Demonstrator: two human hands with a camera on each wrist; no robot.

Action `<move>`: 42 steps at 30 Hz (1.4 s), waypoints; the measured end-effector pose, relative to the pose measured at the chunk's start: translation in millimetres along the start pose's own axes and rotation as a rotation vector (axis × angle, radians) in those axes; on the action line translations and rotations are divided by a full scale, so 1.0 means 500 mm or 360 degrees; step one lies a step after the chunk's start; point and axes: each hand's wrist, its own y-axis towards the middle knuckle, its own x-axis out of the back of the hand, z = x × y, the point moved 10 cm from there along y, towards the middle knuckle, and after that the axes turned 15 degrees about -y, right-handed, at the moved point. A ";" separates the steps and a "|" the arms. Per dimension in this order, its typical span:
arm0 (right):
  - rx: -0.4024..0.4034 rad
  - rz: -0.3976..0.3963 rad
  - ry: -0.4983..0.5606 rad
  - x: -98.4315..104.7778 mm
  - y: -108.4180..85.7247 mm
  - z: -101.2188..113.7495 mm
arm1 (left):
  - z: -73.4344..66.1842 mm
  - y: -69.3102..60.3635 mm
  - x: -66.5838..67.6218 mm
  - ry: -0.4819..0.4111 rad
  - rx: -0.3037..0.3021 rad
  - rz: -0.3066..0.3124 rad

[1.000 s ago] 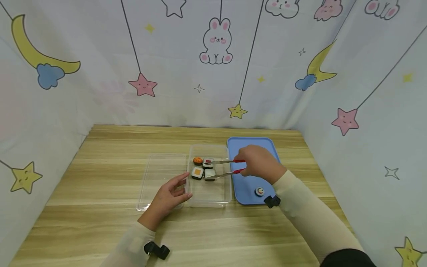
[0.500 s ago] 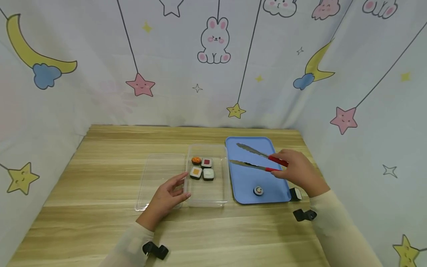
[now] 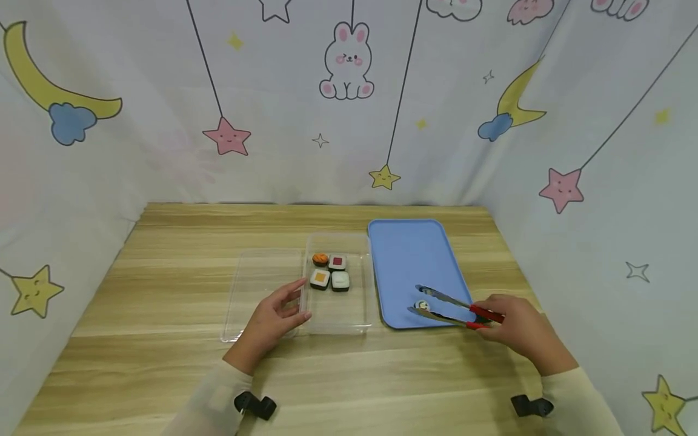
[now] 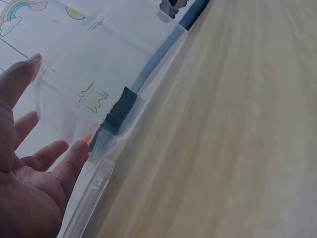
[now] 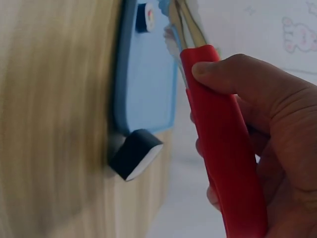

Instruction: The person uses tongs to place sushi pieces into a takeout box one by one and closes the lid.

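Head view: the right hand [image 3: 520, 327] grips the red handles of the metal tongs [image 3: 486, 313], whose arms stand apart with the round sushi roll [image 3: 422, 306] between their tips; whether either tip touches it, I cannot tell. The roll lies on the near part of the blue tray [image 3: 411, 254], to the left of the right hand and well to the right of the left hand [image 3: 272, 321]. That left hand is spread, thumb and fingers apart, its fingertips at the left wall of the clear container [image 3: 338, 312], partly over the clear lid [image 3: 262, 266] lying to the left. Inside the container, towards its far left, four pieces sit close together: an orange-topped piece [image 3: 320, 259] and a red-centred piece [image 3: 338, 261] at the far side, a yellow-centred piece [image 3: 320, 278] and a white-topped piece [image 3: 340, 280] nearer. The right wrist view shows a black-and-white piece [image 5: 136, 154] on the table [image 3: 349, 381], just beside the tray's near right corner, below the right hand.
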 end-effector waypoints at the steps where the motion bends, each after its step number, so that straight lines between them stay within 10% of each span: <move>1: -0.0009 0.0004 0.0000 -0.004 -0.004 -0.002 | 0.001 0.000 0.000 0.0002 0.0004 -0.0006; 22: 0.0036 -0.0170 -0.0028 0.005 -0.015 -0.009 | -0.008 -0.002 -0.005 -0.0010 -0.0016 0.0008; 42: 0.0334 -0.0305 -0.0005 0.108 0.120 0.130 | -0.004 -0.003 -0.004 -0.0031 -0.0012 0.0019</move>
